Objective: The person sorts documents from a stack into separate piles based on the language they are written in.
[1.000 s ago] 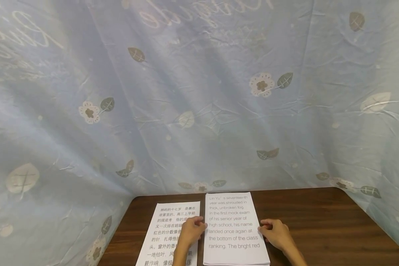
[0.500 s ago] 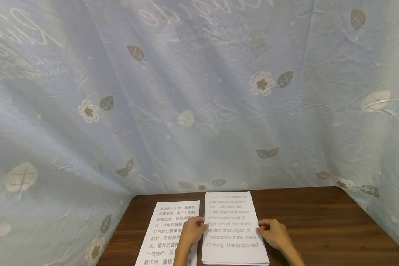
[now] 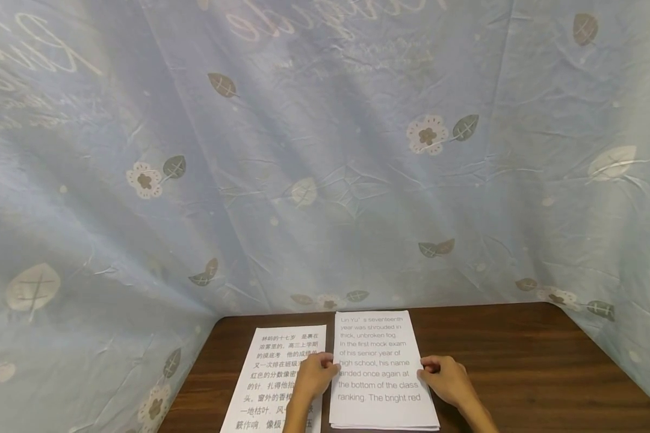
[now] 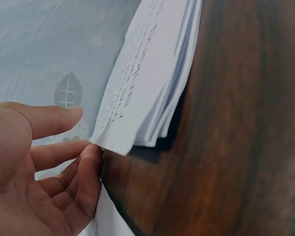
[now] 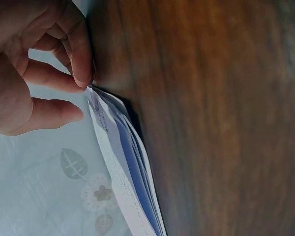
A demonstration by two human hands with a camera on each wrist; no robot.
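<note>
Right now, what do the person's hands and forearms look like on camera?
The left hand and right hand are bare, with rounded fingertips and no glove or ring showing. The left forearm and right forearm show no sleeve, watch, cable or marking where visible.

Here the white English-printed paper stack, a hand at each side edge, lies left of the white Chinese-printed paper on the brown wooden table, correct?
No: in the head view, the white English-printed paper stack lies right of the white Chinese-printed paper. The rest holds.
</note>
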